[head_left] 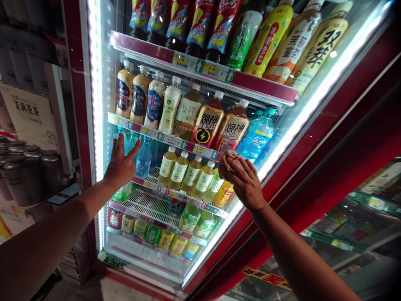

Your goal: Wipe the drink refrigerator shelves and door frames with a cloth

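Note:
A lit drinks fridge with a red frame (230, 238) and a glass door stands in front of me. My right hand (247, 179) presses a crumpled beige cloth (230, 161) against the glass, level with the lower middle shelves. My left hand (123, 163) is raised at the door's left side, fingers spread, holding nothing; whether it touches the glass I cannot tell. Behind the left hand stand blue bottles (143, 158). Behind the right hand are dark energy drink bottles (233, 125) and a large blue bottle (257, 136). Pale green tea bottles (184, 172) line the shelf between my hands.
More bottles fill the top shelf (138, 48), and cans (153, 234) sit low down. On the left are dark canisters (31, 171) and a sign (29, 115). Another cooler with shelves (372, 202) stands at the right.

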A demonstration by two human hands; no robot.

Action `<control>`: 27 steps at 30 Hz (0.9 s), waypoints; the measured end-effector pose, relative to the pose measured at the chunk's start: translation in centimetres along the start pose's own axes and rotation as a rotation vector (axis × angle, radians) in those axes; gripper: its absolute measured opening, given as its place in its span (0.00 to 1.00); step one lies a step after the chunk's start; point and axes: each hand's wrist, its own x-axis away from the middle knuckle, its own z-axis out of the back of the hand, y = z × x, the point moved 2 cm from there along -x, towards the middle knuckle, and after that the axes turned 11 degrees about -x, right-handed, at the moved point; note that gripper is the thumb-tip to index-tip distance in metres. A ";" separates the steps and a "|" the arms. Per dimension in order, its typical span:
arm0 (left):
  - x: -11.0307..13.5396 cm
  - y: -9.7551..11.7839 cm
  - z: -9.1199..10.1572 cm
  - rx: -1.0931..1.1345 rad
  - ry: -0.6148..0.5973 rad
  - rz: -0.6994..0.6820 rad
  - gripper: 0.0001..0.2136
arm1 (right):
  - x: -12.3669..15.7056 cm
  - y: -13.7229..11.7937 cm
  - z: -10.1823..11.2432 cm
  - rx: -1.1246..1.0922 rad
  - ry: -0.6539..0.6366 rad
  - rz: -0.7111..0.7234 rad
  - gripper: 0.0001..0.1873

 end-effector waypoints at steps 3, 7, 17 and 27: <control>0.0 0.0 0.1 0.003 0.002 -0.007 0.33 | -0.9 0.0 -0.2 0.024 0.041 -0.041 0.32; 0.1 -0.2 0.1 0.041 0.013 0.012 0.36 | -1.7 -0.4 -0.8 0.047 0.124 -0.075 0.34; 0.0 -0.7 -0.5 0.034 -0.037 0.011 0.50 | -4.6 -1.7 -1.6 0.065 0.132 -0.075 0.36; 0.4 -1.2 -0.7 0.062 -0.007 0.000 0.48 | -6.9 -2.9 -1.9 0.140 0.184 -0.089 0.36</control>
